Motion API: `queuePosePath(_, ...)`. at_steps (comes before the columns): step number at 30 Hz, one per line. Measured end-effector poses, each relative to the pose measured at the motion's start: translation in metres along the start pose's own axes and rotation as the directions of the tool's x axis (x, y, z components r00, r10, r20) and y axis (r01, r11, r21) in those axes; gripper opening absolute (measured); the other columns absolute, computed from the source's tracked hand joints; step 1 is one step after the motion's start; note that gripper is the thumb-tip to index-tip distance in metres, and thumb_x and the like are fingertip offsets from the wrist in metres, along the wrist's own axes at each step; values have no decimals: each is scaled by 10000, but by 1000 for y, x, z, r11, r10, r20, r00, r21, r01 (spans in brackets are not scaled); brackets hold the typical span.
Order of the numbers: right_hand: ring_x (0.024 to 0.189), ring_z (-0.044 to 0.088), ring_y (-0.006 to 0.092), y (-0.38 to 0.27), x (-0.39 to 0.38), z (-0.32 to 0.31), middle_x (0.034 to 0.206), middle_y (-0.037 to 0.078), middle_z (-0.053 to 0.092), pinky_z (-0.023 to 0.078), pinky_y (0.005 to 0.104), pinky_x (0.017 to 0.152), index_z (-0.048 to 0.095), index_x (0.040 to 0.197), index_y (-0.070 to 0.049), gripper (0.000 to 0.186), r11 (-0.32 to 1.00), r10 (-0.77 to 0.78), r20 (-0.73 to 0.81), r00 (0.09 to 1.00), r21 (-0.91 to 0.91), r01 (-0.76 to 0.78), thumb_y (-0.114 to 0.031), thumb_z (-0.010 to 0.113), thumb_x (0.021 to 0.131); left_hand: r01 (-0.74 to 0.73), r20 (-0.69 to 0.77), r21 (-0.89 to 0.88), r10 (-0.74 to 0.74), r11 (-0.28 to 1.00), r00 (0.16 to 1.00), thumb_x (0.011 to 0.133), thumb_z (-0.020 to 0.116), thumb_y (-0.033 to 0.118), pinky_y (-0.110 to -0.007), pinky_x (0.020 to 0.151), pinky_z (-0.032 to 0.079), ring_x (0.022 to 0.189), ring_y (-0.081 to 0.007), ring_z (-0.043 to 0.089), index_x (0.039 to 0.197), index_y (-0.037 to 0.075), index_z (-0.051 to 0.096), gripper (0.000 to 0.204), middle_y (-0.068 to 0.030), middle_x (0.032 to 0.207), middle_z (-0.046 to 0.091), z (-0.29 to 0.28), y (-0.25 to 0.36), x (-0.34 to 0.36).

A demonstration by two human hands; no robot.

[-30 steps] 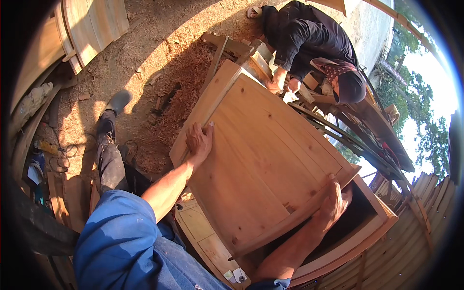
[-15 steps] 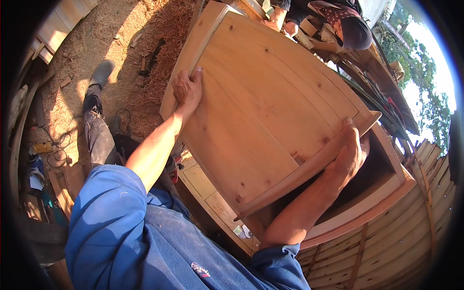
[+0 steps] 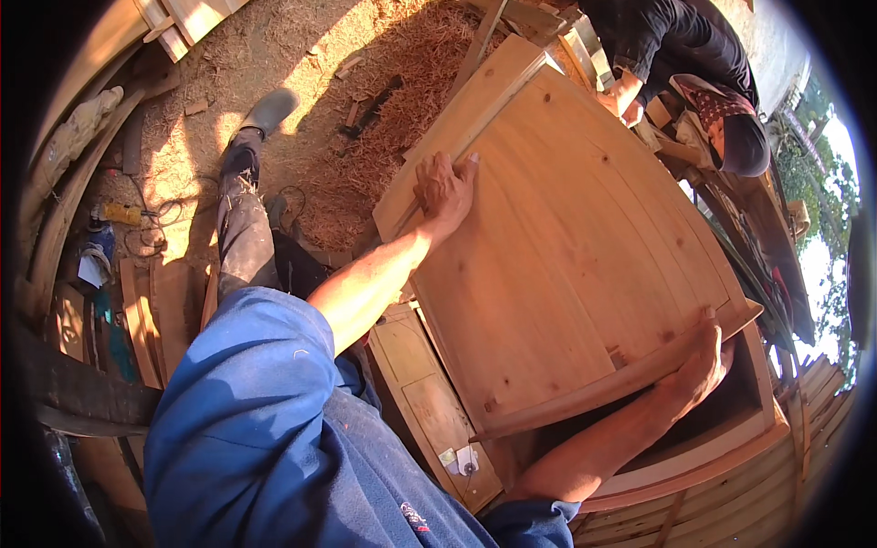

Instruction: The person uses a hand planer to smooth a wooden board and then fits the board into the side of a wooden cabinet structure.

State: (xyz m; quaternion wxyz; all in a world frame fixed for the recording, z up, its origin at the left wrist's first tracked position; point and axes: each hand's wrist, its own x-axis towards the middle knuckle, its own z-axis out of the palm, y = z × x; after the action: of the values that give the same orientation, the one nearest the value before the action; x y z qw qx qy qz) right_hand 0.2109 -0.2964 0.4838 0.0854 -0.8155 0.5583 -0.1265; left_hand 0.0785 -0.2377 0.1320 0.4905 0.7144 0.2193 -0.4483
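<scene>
A large pale wooden panel (image 3: 566,247) with knots, a raised strip along its far left end and a rounded lip at its near right end lies tilted in front of me. My left hand (image 3: 445,194) grips the raised strip, fingers bent over it and thumb on the panel side. My right hand (image 3: 702,361) clasps the lipped edge, thumb on top and the other fingers partly hidden. Beneath that lip shows the dark inside of a wooden cabinet frame (image 3: 722,457), and my right forearm crosses its opening.
A co-worker in dark clothes (image 3: 699,46) bends at the far right, hands near the panel's far edge. Wood shavings (image 3: 384,119) cover the ground. A paneled wooden piece (image 3: 429,402) stands below the panel. Boards (image 3: 146,310) and a yellow power tool (image 3: 119,214) lie at left.
Everything in view has shifted rightward and down as my head turned. Both hands keep their places on the panel, and more of the co-worker shows.
</scene>
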Motion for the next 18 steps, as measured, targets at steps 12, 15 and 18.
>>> queuePosePath(12, 779, 667, 217, 16, 29, -9, 947, 111, 651, 558, 316, 630, 622, 1163, 27, 450, 992, -71, 113, 991, 110, 59, -252, 750, 835, -51, 4, 6, 51, 999, 999, 956, 565, 555, -542, 956, 422, 1095, -412, 535, 913, -8, 564, 565, -232, 1034, 611, 9, -3, 12)
queuePosePath(15, 797, 664, 200, 15, 28, -8, 956, 138, 646, 559, 305, 601, 607, 1142, 48, 495, 981, 14, 58, 998, 194, -25, -296, 775, 827, -110, -18, 4, 110, 994, 994, 960, 549, 569, -532, 971, 405, 1064, -429, 545, 911, -15, 562, 587, -239, 1011, 621, 8, -11, 15)
queuePosePath(18, 890, 671, 207, 9, 20, -1, 1065, 139, 658, 566, 310, 667, 607, 1226, 43, 538, 953, 24, 24, 999, 302, -30, -342, 736, 873, -98, -70, 14, 99, 995, 993, 959, 541, 582, -535, 972, 401, 1056, -440, 546, 919, -23, 562, 606, -236, 994, 624, 10, -19, 17)
